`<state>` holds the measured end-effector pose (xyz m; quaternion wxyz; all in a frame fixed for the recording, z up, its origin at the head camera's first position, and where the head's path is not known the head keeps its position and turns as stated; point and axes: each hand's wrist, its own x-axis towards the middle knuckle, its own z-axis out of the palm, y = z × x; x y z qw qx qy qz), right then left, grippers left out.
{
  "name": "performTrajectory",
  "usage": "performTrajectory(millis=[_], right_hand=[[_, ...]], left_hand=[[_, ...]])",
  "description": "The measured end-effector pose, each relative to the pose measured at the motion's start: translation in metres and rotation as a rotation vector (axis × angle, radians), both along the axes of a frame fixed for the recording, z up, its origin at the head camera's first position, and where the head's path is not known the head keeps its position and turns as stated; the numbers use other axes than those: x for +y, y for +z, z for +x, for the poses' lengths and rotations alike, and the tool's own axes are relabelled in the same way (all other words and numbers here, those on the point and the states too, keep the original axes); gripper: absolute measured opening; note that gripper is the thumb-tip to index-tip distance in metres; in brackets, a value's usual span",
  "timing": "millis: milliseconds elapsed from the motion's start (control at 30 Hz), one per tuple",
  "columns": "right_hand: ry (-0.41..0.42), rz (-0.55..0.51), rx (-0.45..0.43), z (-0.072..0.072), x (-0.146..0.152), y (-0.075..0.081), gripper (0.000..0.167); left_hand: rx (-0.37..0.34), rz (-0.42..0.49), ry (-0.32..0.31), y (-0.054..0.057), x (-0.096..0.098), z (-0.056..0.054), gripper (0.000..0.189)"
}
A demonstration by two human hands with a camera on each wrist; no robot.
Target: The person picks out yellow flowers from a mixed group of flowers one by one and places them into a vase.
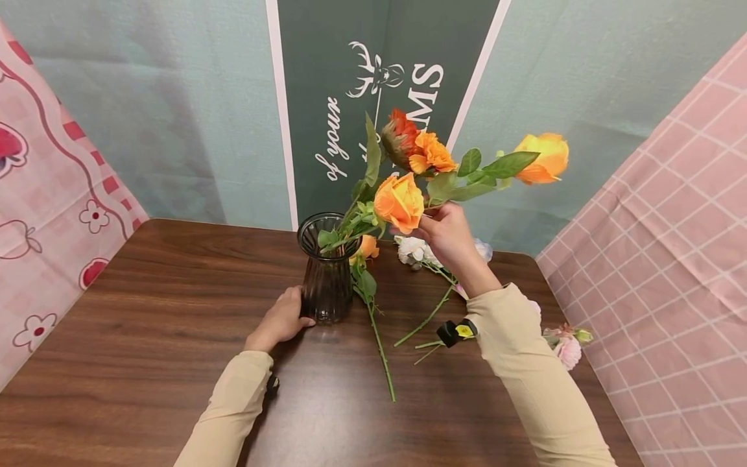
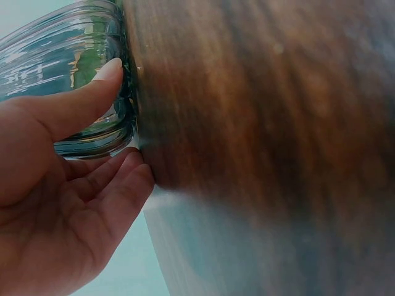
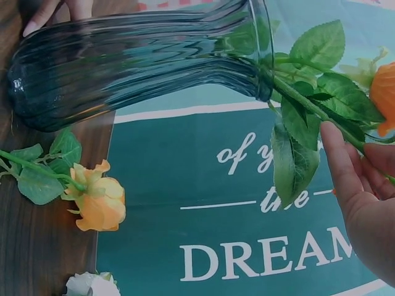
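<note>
A dark, ribbed glass vase (image 1: 327, 285) stands upright on the wooden table. My left hand (image 1: 283, 316) grips its base, the thumb (image 2: 83, 102) lying along the glass and the fingers around the other side. Above and right of the rim, my right hand (image 1: 449, 237) pinches a green stem (image 3: 308, 105) between thumb and fingers. The stem belongs to a bunch with an orange rose (image 1: 399, 202), an orange carnation (image 1: 432, 154), a red flower (image 1: 401, 133) and a yellow-orange rose (image 1: 543, 159) at far right. Leafy stems reach into the vase mouth.
Another orange rose (image 3: 102, 203) lies beside the vase, its long stem (image 1: 382, 363) pointing towards me. White flowers (image 1: 413, 251) with cut stems lie behind my right forearm. Pink flowers (image 1: 566, 350) lie near the right table edge. Fabric walls (image 1: 659, 227) enclose the table.
</note>
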<state>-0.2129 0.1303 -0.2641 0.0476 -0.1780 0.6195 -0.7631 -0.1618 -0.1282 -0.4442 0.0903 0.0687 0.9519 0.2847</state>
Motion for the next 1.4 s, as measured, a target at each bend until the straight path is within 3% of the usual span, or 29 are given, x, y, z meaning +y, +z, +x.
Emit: performTrajectory(millis=[500,833,1400], right_hand=[[0.057,0.086,0.040,-0.001,-0.008,-0.008,0.033],[0.033,0.191,0.043,0.000,-0.013,-0.011,0.027],[0.056,0.225,0.095,-0.001,-0.019,-0.013,0.028]], left_hand=[[0.012,-0.001,-0.002,0.000,0.000,-0.001,0.071],[0.002,-0.004,0.002,0.000,0.000,-0.001,0.071],[0.000,-0.003,0.001,0.000,0.000,0.000,0.072]])
